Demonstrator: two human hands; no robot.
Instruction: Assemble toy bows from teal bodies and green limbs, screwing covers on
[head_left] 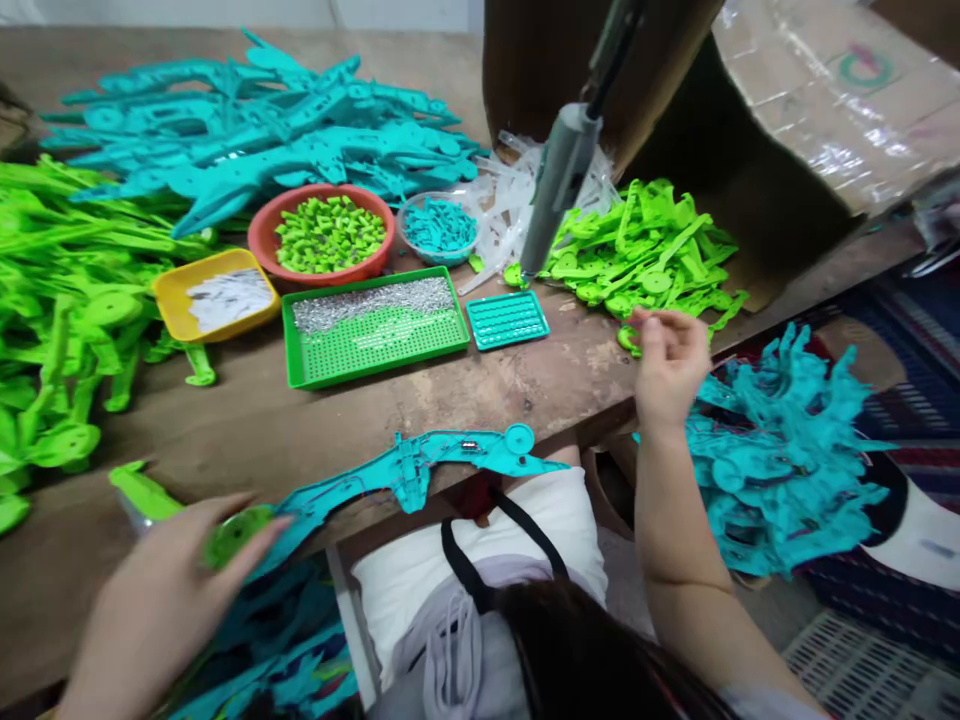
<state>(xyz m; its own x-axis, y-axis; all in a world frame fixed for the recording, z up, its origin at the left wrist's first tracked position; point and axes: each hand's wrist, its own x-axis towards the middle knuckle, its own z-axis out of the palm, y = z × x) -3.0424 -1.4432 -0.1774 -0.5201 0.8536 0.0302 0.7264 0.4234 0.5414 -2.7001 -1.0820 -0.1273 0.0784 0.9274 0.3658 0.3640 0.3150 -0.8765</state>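
Observation:
A long turquoise plastic shell (409,470), shaped like a toy bow half, lies along the table's near edge with thin wires and a small spring-like metal part inside. At its left end, my left hand (165,590) is closed around a bright green plastic part with a round disc (236,535); another green end (142,490) shows beyond the fingers. My right hand (671,365) is at the near edge of a pile of green plastic arms (652,245). Its fingers are curled, with the tips on a small green plastic part (628,341).
An electric screwdriver (559,190) hangs above the table. Behind the shell are a green tray of screws (375,365), a small turquoise tray (508,320), a yellow tray (176,305), a red bowl (259,240) and a clear tub (403,225). Turquoise shells (780,470) are heaped at right.

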